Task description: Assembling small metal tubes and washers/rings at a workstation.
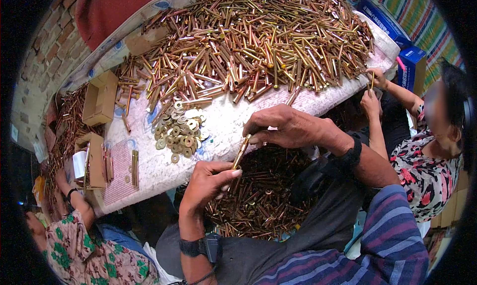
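1. Here, the left hand (206,183) rises from below, knuckles to the left, its grip pinching the lower part of a brass-coloured bolt (241,153) between thumb and forefinger.
2. The right hand (290,128) reaches in from the right, back upward, thumb and fingertips pinching the bolt's upper end.
3. The bolt sits between both hands by the desk's (226,118) near edge, its long axis slanting, upper end pointing away and slightly right.
4. Beyond lie washers (181,131), then a big heap of bolts (278,41).
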Tool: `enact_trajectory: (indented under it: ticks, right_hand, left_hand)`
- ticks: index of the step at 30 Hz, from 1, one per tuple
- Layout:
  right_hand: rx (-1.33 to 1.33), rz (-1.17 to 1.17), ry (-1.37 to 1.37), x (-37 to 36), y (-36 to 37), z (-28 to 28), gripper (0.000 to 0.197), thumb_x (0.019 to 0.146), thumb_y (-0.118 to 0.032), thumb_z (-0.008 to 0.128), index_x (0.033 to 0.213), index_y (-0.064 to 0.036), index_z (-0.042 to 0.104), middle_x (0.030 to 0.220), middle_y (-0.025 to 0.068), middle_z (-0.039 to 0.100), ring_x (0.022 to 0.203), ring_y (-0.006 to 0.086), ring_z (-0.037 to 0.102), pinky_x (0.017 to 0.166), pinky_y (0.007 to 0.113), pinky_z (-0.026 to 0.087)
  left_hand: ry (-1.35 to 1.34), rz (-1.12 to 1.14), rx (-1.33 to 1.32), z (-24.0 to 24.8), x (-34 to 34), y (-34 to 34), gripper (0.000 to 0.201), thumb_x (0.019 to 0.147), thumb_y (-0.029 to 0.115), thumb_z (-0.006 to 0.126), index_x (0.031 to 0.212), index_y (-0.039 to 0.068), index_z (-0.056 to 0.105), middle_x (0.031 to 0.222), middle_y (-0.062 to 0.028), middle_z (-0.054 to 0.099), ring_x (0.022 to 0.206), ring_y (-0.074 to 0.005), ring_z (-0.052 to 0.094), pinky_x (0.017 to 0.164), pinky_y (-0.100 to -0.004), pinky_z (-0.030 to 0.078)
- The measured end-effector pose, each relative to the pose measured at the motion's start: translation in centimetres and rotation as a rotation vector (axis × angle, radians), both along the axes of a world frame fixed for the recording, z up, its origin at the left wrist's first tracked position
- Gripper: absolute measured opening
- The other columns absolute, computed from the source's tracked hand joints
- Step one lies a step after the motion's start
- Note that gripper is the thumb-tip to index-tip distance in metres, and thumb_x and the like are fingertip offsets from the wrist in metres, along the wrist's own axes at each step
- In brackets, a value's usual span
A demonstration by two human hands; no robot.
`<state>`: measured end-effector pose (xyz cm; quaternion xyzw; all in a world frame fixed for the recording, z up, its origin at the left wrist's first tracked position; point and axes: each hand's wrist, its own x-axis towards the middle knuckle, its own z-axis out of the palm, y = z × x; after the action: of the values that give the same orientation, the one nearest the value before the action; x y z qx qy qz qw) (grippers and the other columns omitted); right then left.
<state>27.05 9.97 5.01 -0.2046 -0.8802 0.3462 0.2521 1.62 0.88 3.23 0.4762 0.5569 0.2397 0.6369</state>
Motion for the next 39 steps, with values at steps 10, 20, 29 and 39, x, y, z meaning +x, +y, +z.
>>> enact_trajectory:
  ticks: [10,20,29,39]
  right_hand:
    - [0.072,-0.039,-0.133,0.1,-0.5,0.0,0.020,0.095,-0.020,0.063,0.095,-0.0010,0.058,0.080,0.0175,0.061,0.076,0.0366,0.064,0.067,0.045,0.049]
    - [0.058,-0.089,-0.243,-0.3,-1.0,-0.1,0.038,0.099,-0.033,0.056,0.081,0.0003,0.052,0.066,0.0222,0.052,0.065,0.0428,0.055,0.060,0.048,0.042]
    - [-0.071,-0.010,-0.295,0.1,-0.7,-0.2,0.045,0.097,-0.040,0.055,0.083,0.0022,0.058,0.071,0.0252,0.058,0.071,0.0444,0.060,0.065,0.051,0.046]
    - [-0.151,-0.088,-0.315,-0.1,-0.8,-0.2,0.043,0.099,-0.038,0.054,0.085,0.0025,0.060,0.071,0.0251,0.058,0.072,0.0440,0.061,0.067,0.051,0.047]
  left_hand:
    - [0.038,-0.034,0.110,0.1,-0.2,-0.1,0.019,0.088,0.015,0.074,0.098,-0.002,0.076,0.060,0.0029,0.057,0.052,-0.0026,0.047,0.046,-0.0225,0.035]
    - [0.202,-0.125,0.311,-1.3,-0.6,-0.2,0.026,0.086,0.017,0.075,0.101,-0.004,0.074,0.062,0.0036,0.060,0.056,-0.0042,0.048,0.050,-0.0245,0.037]
    - [0.139,-0.124,0.286,-1.7,-0.6,-0.2,0.025,0.086,0.013,0.074,0.104,-0.005,0.073,0.067,0.0012,0.064,0.060,-0.0046,0.051,0.053,-0.0248,0.041]
    - [0.148,-0.125,0.253,-1.2,-0.2,0.1,0.024,0.086,0.014,0.074,0.103,-0.004,0.074,0.071,0.0010,0.067,0.063,-0.0051,0.053,0.057,-0.0240,0.044]
